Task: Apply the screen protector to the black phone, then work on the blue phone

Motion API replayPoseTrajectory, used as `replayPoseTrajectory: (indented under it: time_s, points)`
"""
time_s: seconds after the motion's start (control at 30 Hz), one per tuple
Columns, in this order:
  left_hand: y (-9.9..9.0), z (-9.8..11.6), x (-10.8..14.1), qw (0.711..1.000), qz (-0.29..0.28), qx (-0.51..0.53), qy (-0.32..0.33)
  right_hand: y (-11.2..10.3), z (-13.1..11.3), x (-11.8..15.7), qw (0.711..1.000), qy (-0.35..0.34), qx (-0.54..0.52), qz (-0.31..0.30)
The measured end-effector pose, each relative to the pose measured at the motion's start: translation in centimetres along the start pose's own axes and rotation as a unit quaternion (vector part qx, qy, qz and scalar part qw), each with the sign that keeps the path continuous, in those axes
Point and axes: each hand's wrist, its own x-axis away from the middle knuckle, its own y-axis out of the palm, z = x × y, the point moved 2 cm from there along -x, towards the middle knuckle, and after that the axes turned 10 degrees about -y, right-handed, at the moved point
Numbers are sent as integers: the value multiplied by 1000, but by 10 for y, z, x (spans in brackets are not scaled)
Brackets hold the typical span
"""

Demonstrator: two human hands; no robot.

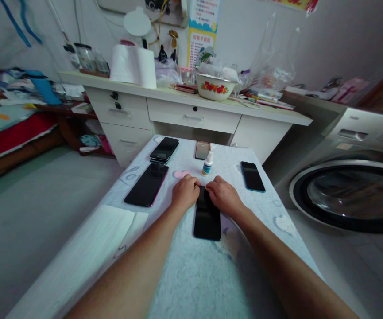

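Note:
A black phone (207,215) lies screen up on the cloth-covered table, its long side pointing toward me. My left hand (186,193) is closed at the phone's far left corner, with thumb and curled fingers pressed together there. At the far right corner, my right hand (223,195) is likewise closed, its fingertips on the phone's edge. The hands hide the phone's far end and whatever fine detail lies under the fingertips. Just beyond them stands a small white bottle (207,164) with a blue and yellow label.
A large dark phone (147,185) and a stack of phones (164,149) lie at left. Another phone (253,176) rests at right, and a gold-rimmed one (202,150) at the back. A white desk (191,117) stands behind the table, a washing machine (350,177) on the right.

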Motion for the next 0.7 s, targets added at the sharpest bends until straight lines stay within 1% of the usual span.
replayPoseTrajectory:
  time_s: [0.13,0.37,0.53,0.7]
  points:
    - [1,0,0,1000,2,8,-2,-2,-3,10,999,-18,-26,-7]
    - [-1,3,1,1000,-5,7,-11,0,-10,23,998,-24,-50,7]
    - [-3,4,1,1000,-10,5,-18,5,-8,23,999,-8,-49,23]
    - [-2,4,1,1000,-4,2,-13,10,-2,20,998,17,-28,57]
